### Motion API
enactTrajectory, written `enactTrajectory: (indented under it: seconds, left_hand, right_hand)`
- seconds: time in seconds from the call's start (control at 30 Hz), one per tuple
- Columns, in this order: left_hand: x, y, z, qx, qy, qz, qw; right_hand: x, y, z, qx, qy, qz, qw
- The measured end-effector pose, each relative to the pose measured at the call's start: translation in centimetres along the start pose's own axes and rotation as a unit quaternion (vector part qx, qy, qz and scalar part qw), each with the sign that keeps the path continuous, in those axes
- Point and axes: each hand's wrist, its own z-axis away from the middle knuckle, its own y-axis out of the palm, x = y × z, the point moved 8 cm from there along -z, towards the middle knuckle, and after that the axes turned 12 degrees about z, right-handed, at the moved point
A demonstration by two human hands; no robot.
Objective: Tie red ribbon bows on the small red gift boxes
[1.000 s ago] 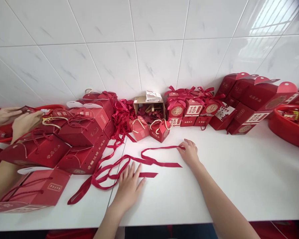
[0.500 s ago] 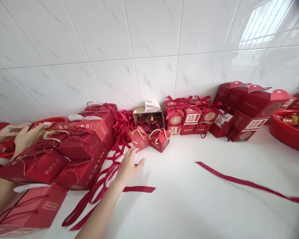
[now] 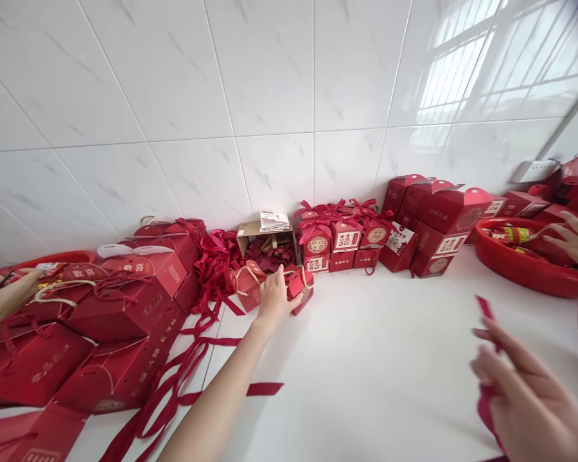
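My left hand is on a small red box with a cream rope handle, thumb and fingers around its left side. Another small red box stands just left of it. At the lower right, my right hand is closed on a dark red ribbon, whose short end sticks up above the fingers. Behind the small boxes is an open cardboard box with dark red pieces inside and white cards on top.
Red gift boxes and loose ribbons lie left. Bow-tied boxes and taller boxes line the tiled wall. Other people's hands reach in at the far left and right, by a red basin of sweets.
The view has turned right. My left hand has moved onto the small box. My right hand has come into view with the ribbon, and another person's hand now shows by the right basin.
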Motion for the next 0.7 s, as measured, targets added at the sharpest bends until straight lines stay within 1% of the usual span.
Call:
enactTrajectory:
  seconds: [0.03, 0.07, 0.13, 0.17, 0.23, 0.3, 0.37, 0.4, 0.5, 0.57, 0.6, 0.63, 0.7]
  left_hand:
    - [-0.4, -0.1, 0.6, 0.007, 0.004, 0.002, 1.000]
    - [-1.0, -0.1, 1.5, 0.017, 0.012, 0.006, 1.000]
    - [-2.4, 0.0, 3.9, 0.032, 0.033, 0.018, 0.999]
    - [-3.3, -0.1, 5.5, 0.032, 0.051, 0.027, 0.998]
    - [-4.9, -0.6, 9.1, 0.001, 0.076, 0.043, 0.996]
    - [-6.2, -1.0, 12.8, -0.019, 0.091, 0.055, 0.994]
    - [-6.8, -1.7, 16.0, -0.052, 0.082, 0.078, 0.992]
    - [-6.9, -2.0, 17.2, -0.066, 0.072, 0.099, 0.990]
    - [-6.4, -2.8, 19.7, -0.079, 0.024, 0.200, 0.976]
    - [-5.9, -3.0, 20.8, -0.075, -0.010, 0.265, 0.961]
    - [-5.8, -3.2, 21.3, -0.075, -0.021, 0.284, 0.956]
    - [-5.8, -3.4, 21.7, -0.076, -0.023, 0.294, 0.953]
    - [-6.3, -3.7, 22.7, -0.072, 0.000, 0.298, 0.952]
  right_hand:
    - [-0.1, 1.6, 0.2, 0.019, 0.004, 0.005, 1.000]
    - [0.2, 3.5, 0.5, 0.053, -0.011, 0.007, 0.999]
    - [1.4, 7.1, 1.3, 0.119, -0.078, 0.019, 0.990]
    - [1.9, 8.8, 1.8, 0.151, -0.115, 0.040, 0.981]
    - [2.7, 11.8, 3.4, 0.218, -0.181, 0.082, 0.955]
    - [3.0, 13.9, 5.1, 0.285, -0.232, 0.100, 0.925]
    - [3.0, 14.9, 6.5, 0.336, -0.260, 0.092, 0.901]
    - [2.9, 15.1, 7.0, 0.352, -0.264, 0.083, 0.894]
    - [2.6, 14.9, 7.4, 0.380, -0.251, 0.063, 0.888]
    - [2.3, 14.9, 7.3, 0.395, -0.225, 0.052, 0.889]
    - [2.1, 15.0, 7.1, 0.399, -0.202, 0.044, 0.893]
    - [1.8, 15.1, 6.8, 0.399, -0.172, 0.035, 0.900]
    - [0.8, 15.4, 6.0, 0.376, -0.108, 0.021, 0.920]
